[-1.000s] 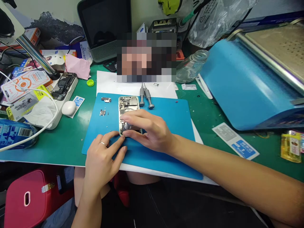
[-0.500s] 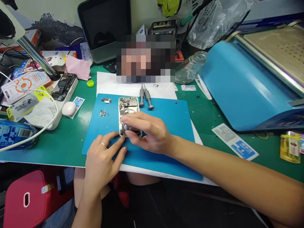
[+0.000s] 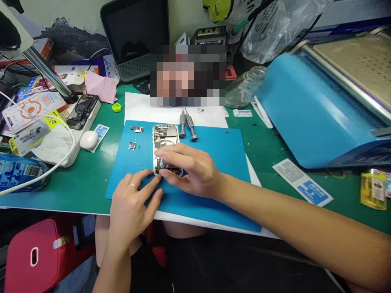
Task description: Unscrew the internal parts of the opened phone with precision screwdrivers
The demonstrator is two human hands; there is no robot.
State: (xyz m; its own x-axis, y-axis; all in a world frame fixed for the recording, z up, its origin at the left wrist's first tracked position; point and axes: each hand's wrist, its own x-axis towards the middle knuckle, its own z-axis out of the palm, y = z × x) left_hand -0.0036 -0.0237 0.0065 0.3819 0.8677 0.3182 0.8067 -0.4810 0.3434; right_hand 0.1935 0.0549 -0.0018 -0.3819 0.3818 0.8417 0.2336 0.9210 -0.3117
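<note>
An opened smartphone (image 3: pixel 166 134), its inner parts bare, lies on the blue mat (image 3: pixel 207 179). Over its lower half, my right hand (image 3: pixel 195 169) pinches a small grey screwdriver (image 3: pixel 164 164) held upright; its tip is hidden. My left hand (image 3: pixel 134 199) has its fingers spread, the fingertips touching the phone's bottom left corner and edge. Two more grey screwdrivers (image 3: pixel 187 125) lie just right of the phone's top. On the mat left of the phone are a small metal bracket (image 3: pixel 137 129), a little square part (image 3: pixel 132 145) and several tiny screws (image 3: pixel 138 147).
A white paper sheet (image 3: pixel 137 106) lies under the mat. To the right stand a large blue machine (image 3: pixel 293 118) and a glass jar (image 3: pixel 246 87). A white earbud case (image 3: pixel 88 139), a power strip with a circuit part (image 3: pixel 81 116) and a white cable (image 3: pixel 71 140) are at left.
Almost nothing differs. The grey screwdriver shows slightly differently between my right fingers, whose thumb has shifted slightly left; my left hand stays in place.
</note>
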